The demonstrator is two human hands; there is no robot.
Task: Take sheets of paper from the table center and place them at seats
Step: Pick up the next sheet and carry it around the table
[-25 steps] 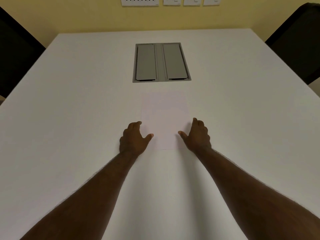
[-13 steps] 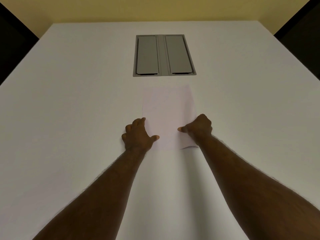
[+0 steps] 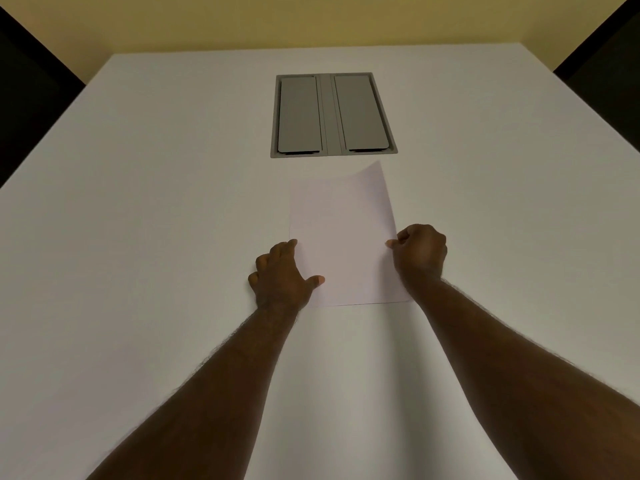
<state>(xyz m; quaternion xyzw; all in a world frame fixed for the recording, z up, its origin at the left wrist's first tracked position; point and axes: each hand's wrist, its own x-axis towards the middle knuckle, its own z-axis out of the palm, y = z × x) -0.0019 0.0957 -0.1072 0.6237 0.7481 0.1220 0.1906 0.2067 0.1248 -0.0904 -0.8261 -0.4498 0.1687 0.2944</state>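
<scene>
Here a thin white sheet of paper (image 3: 341, 237) lies at the middle of the broad white surface (image 3: 138, 220), just short of the grey recessed twin-lid hatch (image 3: 333, 115). The right hand (image 3: 420, 252) is clenched in a pinch on the sheet's right edge, thumb on top, and that side, with the far right corner, curls up off the surface. Lifting one edge looks like a way to peel a single sheet free. The left hand (image 3: 282, 275) rests spread and released at the left edge, thumb on the paper, likely to pin whatever lies beneath; whether more sheets are under it cannot be told. The near edge lies flat and straight. The surface is bare on every side, with dark chairs (image 3: 31, 105) at both far corners, so the sheet has open room to travel.
</scene>
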